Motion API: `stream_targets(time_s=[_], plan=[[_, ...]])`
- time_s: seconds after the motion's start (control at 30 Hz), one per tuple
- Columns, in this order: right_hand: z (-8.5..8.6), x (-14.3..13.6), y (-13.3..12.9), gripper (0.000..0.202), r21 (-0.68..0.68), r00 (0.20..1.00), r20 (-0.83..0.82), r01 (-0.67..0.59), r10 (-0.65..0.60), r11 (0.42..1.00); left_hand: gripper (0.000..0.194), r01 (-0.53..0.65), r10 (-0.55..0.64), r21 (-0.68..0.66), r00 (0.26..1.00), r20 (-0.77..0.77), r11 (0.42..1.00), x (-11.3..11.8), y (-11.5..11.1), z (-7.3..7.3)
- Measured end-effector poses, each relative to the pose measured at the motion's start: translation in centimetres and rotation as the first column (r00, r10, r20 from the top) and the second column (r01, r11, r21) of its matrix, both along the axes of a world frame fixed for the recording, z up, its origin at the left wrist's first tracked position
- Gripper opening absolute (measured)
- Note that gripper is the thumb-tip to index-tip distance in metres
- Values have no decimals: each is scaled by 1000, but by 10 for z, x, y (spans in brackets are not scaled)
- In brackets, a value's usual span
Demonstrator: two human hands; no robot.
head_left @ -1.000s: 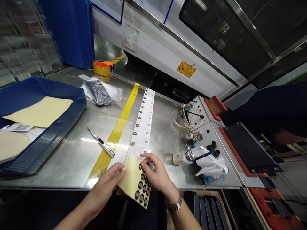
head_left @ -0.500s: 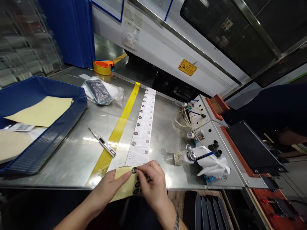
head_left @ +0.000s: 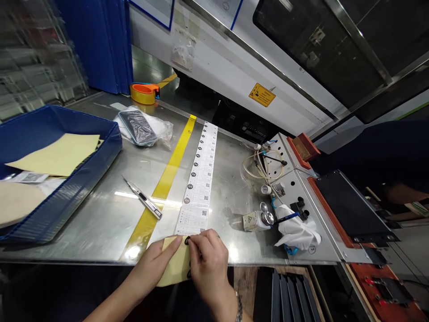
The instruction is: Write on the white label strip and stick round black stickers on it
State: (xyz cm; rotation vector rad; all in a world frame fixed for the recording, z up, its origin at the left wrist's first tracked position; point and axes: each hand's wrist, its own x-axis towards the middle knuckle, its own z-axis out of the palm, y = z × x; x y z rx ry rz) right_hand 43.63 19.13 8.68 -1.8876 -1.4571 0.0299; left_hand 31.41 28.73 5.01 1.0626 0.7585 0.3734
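My left hand (head_left: 152,264) is closed on a pale yellow sticker sheet (head_left: 174,266) at the table's front edge, its thumb lying on top. At the sheet's upper right corner, the thumb and forefinger of my right hand (head_left: 212,266) pinch the edge of a round black sticker (head_left: 187,240). Whether that sticker is fully off the sheet I cannot tell. More black stickers on the sheet are mostly covered by my right hand. Just beyond my hands lies a long strip of white labels (head_left: 196,208), several of them bearing a round dark sticker.
A utility knife (head_left: 144,199) lies left of the strip, by yellow floor-type tape (head_left: 170,172). Farther left stands a blue bin (head_left: 83,179) with yellow sheets. A bottle (head_left: 254,221), a white cloth (head_left: 296,228) and tubing (head_left: 250,165) are at right. Orange tape dispenser (head_left: 143,94) behind.
My right hand has turned and shifted slightly left over the sheet, covering more stickers. The sticker at the corner now shows less of its face.
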Motion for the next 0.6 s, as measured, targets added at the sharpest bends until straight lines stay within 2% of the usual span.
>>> stream_targets(time_s=[0.07, 0.23, 0.37, 0.43, 0.5, 0.6], plan=[[2, -1, 0, 15, -14, 1000, -23, -13, 12, 1000, 55, -11, 11, -33, 1000, -10, 999, 1, -1, 1], [21, 17, 9, 13, -49, 934, -344, -119, 95, 992, 56, -19, 18, -72, 1000, -12, 997, 1, -3, 6], [33, 32, 21, 12, -90, 933, -346, -143, 103, 986, 60, -99, 93, -296, 995, -32, 950, 3, -2, 12], [35, 35, 25, 12, -107, 937, -335, -147, 103, 983, 59, -105, 105, -354, 994, -20, 929, 3, -1, 13], [33, 37, 29, 12, -140, 941, -327, -142, 90, 980, 57, -54, 55, -320, 998, -8, 946, 3, 0, 13], [21, 43, 40, 10, -239, 945, -326, -122, 39, 963, 52, 94, -100, -155, 995, -30, 983, -1, -2, 10]])
